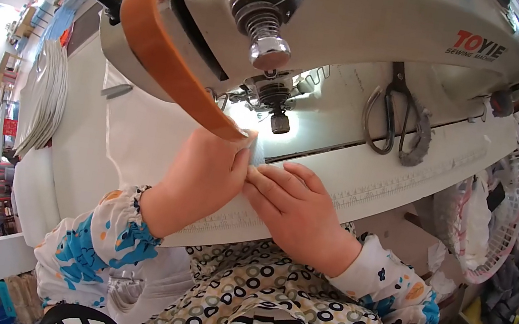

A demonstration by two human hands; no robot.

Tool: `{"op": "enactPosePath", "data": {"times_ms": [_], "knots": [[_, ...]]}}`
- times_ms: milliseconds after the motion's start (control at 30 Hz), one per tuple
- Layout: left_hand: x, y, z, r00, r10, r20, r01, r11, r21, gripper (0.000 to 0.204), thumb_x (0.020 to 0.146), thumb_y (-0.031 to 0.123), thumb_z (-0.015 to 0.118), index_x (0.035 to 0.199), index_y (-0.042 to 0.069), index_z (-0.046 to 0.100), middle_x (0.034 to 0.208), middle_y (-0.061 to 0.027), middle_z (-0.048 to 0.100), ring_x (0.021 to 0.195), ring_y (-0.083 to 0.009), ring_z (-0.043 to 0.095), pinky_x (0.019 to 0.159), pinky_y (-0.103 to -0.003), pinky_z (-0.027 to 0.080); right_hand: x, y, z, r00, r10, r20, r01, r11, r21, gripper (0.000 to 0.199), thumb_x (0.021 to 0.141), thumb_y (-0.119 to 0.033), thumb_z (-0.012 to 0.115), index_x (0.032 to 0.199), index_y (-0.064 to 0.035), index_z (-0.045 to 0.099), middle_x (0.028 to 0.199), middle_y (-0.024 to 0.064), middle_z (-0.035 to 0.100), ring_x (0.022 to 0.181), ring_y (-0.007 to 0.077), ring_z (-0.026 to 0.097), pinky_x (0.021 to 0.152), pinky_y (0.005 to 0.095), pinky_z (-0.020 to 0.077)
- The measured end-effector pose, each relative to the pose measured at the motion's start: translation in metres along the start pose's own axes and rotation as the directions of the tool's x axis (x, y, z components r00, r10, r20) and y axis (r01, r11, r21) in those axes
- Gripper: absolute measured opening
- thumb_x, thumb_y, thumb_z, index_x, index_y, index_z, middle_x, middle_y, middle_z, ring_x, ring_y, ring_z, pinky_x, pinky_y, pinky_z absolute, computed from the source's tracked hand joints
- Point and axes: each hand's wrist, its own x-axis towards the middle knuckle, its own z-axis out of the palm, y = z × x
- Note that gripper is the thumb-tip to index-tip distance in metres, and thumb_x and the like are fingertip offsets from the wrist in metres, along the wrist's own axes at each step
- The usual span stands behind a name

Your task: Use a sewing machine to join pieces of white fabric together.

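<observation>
A white industrial sewing machine (363,22) with an orange guard (160,58) fills the top of the view. Below its needle area a small pale blue piece of fabric (258,152) lies on the white table (393,173). My left hand (199,176) rests on the table with its fingers pinched on the near edge of that fabric. My right hand (296,208) lies flat beside it, fingertips pressing against the left hand and the fabric. The needle itself is hidden behind the guard and my hands.
Dark scissors (393,108) lie on the machine bed to the right. A stack of pale sheets (49,98) sits at the table's left. A white mesh basket (502,214) with cloth hangs at the right edge. A printed ruler strip (406,178) runs along the table front.
</observation>
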Motion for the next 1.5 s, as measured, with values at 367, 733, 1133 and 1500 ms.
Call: {"op": "enactPosePath", "data": {"times_ms": [367,733,1133,1500], "knots": [[0.01,-0.009,0.004,0.964,0.212,-0.164,-0.177,0.963,0.206,0.008,0.085,0.004,0.064,0.092,0.001,0.067,0.082,-0.0172,0.062,0.078,-0.0376,0.061,0.069,-0.047,0.046,0.023,0.016,0.008,0.998,0.011,-0.055,-0.012,1.0,-0.017,0.031,0.085,-0.011,0.063,0.114,-0.0064,0.068,0.125,0.0048,0.068,0.119,0.0198,0.062,0.108,0.0404,0.0435],[-0.001,-0.032,0.018,0.867,0.388,-0.313,-0.336,0.919,0.208,0.027,0.078,-0.006,0.07,0.102,0.005,0.073,0.098,-0.0089,0.061,0.093,-0.029,0.062,0.072,-0.04,0.054,0.026,0.028,0.007,0.998,0.009,-0.064,-0.001,0.992,0.128,0.025,0.08,-0.005,0.069,0.105,-0.0057,0.068,0.116,0.007,0.07,0.109,0.0238,0.065,0.103,0.0413,0.0477],[-0.009,-0.044,0.021,0.783,0.566,-0.26,-0.484,0.815,0.318,0.034,0.072,-0.003,0.071,0.106,0.005,0.073,0.108,-0.0065,0.07,0.098,-0.027,0.067,0.079,-0.036,0.057,0.027,0.034,-0.004,0.963,0.227,-0.142,-0.202,0.965,0.17,0.032,0.078,0.0,0.064,0.108,-0.0107,0.07,0.099,0.0072,0.062,0.097,0.0289,0.058,0.087,0.0417,0.0419],[0.01,-0.062,0.01,0.782,0.539,-0.315,-0.477,0.841,0.255,0.028,0.074,0.002,0.075,0.1,0.011,0.073,0.102,-0.0025,0.07,0.095,-0.0245,0.069,0.073,-0.037,0.056,0.042,0.043,0.0,0.989,0.136,0.059,-0.132,0.989,-0.068,0.034,0.083,-0.007,0.065,0.114,-0.0178,0.072,0.101,0.0051,0.057,0.099,0.0262,0.055,0.088,0.0404,0.0394]]}}
